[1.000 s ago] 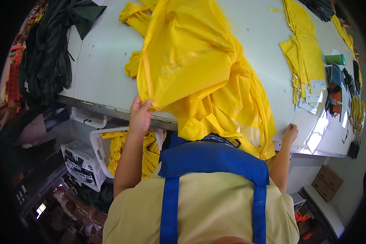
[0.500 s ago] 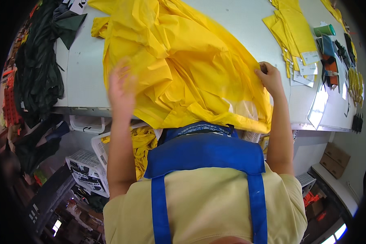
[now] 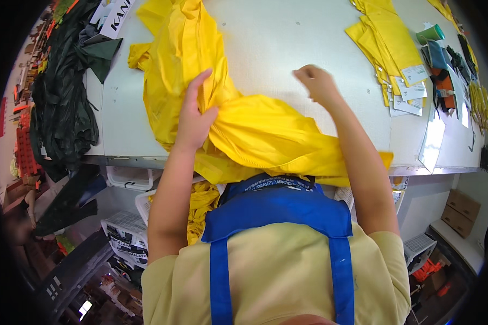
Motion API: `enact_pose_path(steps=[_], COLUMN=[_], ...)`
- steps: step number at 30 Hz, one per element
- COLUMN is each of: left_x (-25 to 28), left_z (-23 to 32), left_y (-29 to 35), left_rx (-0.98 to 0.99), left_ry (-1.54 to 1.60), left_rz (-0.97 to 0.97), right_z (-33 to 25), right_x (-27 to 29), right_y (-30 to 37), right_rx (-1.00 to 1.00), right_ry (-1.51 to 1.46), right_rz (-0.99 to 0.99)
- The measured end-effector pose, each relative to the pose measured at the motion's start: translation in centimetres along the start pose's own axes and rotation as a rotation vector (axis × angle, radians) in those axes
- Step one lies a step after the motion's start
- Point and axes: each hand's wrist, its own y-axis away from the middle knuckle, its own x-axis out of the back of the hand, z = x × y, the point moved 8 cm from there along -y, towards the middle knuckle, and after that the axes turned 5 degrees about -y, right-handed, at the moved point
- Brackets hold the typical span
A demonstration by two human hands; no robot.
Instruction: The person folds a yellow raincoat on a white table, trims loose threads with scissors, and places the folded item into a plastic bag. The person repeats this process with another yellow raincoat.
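A large yellow garment (image 3: 276,130) of smooth, slightly shiny fabric lies crumpled on the white table (image 3: 271,49), its lower part hanging over the near edge against my blue apron (image 3: 276,208). My left hand (image 3: 195,119) rests against the middle of it, index finger stretched out and thumb apart. Folds run together beside that thumb. Above the bare tabletop, to the right of the cloth, is my right hand (image 3: 320,86), off the garment with its fingers curled in. Something small and dark shows between thumb and forefinger, too unclear to name.
Flat yellow pieces with white tags (image 3: 385,43) lie at the far right, near a green roll (image 3: 430,34) and several small tools. Dark green garments (image 3: 62,103) are heaped on the left. Below the table edge stands a white crate of yellow cloth (image 3: 200,200).
The garment's right side has been folded over to the left and near, baring tabletop. My right hand has let go of its edge and moved left; my left hand has moved right onto the cloth.
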Motion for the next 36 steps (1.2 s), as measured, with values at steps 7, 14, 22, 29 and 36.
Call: enact_pose_path(steps=[7, 14, 22, 29, 36], left_x=[4.0, 4.2, 9.5, 7.8, -8.5], left_z=[-0.9, -1.0, -1.8, -5.7, -9.3], left_y=[3.9, 4.7, 1.5, 0.8, 6.0], left_rx=[0.020, 0.020, 0.213, 0.129, 0.410], left_ry=[0.409, 0.558, -0.087, -1.136, -0.639], left_rz=[0.188, 0.211, 0.284, 0.427, -0.688], right_z=[-1.3, -3.4, -0.9, -1.4, -3.9], right_x=[-21.7, -26.5, -9.8, 14.8, 18.7], right_y=[-0.9, 4.4, -0.2, -6.8, -6.1], right_rx=[-0.204, -0.096, -0.178, 0.133, -0.301], right_ry=[-0.298, -0.526, 0.088, 1.218, 1.318], right_rz=[-0.943, -1.055, -0.528, 0.076, -0.238])
